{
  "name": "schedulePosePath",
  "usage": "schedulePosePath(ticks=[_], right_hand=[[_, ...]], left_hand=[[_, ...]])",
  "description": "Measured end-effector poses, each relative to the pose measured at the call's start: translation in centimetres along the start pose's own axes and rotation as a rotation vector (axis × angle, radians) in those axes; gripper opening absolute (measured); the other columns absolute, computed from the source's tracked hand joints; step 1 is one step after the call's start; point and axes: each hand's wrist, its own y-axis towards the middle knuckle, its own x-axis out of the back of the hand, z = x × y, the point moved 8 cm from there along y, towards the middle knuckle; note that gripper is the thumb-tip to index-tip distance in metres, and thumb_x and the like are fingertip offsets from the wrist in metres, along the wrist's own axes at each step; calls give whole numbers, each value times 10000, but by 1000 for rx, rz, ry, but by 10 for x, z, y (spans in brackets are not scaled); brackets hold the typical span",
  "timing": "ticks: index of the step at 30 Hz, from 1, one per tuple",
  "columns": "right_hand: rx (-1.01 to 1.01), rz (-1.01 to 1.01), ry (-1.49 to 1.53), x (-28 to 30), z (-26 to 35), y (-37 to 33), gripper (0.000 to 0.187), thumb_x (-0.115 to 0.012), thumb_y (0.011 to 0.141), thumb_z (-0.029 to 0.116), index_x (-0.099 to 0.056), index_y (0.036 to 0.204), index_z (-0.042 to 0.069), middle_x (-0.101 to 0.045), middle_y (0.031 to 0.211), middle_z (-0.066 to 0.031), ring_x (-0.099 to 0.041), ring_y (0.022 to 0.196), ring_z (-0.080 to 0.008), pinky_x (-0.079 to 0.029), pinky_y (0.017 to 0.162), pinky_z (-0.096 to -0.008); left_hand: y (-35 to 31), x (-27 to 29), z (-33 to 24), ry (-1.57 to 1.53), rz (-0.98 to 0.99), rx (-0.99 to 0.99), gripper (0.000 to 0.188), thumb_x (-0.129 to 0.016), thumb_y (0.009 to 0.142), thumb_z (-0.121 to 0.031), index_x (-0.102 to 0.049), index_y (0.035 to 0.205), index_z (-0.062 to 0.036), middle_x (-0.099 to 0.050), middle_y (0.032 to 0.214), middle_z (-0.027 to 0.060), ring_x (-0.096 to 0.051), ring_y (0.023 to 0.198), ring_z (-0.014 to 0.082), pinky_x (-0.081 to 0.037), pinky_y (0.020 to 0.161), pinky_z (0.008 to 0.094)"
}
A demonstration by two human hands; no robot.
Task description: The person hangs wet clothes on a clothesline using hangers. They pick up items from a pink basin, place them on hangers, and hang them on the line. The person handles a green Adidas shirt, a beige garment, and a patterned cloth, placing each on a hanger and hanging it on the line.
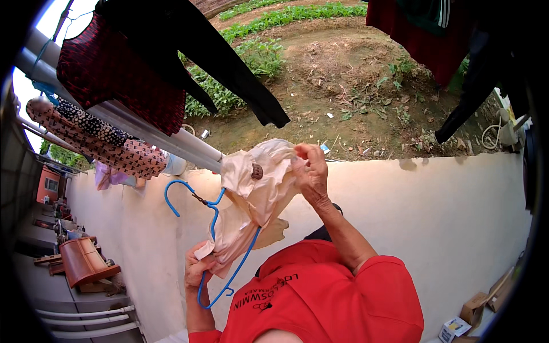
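A cream garment with a small brown spot is draped on a blue plastic hanger. My left hand grips the lower corner of the hanger together with a fold of the cloth. Higher up, my right hand pinches the garment's upper edge and holds it up. The hanger's hook points left, just under the grey drying pole, apart from it. My red shirt fills the lower middle.
On the pole hang a red-and-black garment, a black garment and a dotted patterned one. More dark and red clothes hang top right. A white parapet wall lies behind, with garden soil beyond and cardboard boxes lower right.
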Motion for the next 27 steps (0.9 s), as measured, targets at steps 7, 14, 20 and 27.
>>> schedulePosePath(ticks=[7, 14, 20, 27], right_hand=[[-691, 346, 493, -32, -119, -39, 247, -622, 827, 221, -570, 961, 20, -539, 806, -26, -515, 736, -94, -428, 611, -265], [-112, -174, -30, 43, -70, 7, 81, -650, 796, 85, -628, 836, 18, -498, 734, -17, -463, 565, -107, -399, 524, -258], [-38, -55, -352, 69, -47, 40, 139, -660, 767, 147, -652, 874, 59, -537, 836, -73, -548, 751, -230, -448, 650, -338], [413, 593, -113, 6, 91, 23, 548, -734, 662, 288, -557, 1142, 93, -488, 1180, -113, -428, 1109, -268, -340, 944, -386]], left_hand=[[0, 8, -9, -103, -22, -83, 439, -545, 654, 9, -513, 1083, 98, -598, 1024, 205, -613, 934, 293, -501, 846, 415], [1, 28, -2, -82, -86, -80, 394, -542, 706, 54, -513, 1098, 83, -599, 1037, 190, -609, 942, 263, -499, 851, 390], [2, -2, -7, 260, -105, -14, 292, -602, 791, 38, -583, 1080, 10, -615, 940, 38, -581, 856, 107, -470, 765, 247], [8, -36, -6, 408, 109, 63, 305, -559, 801, 38, -573, 1102, -11, -558, 864, -21, -487, 704, 35, -384, 584, 165]])
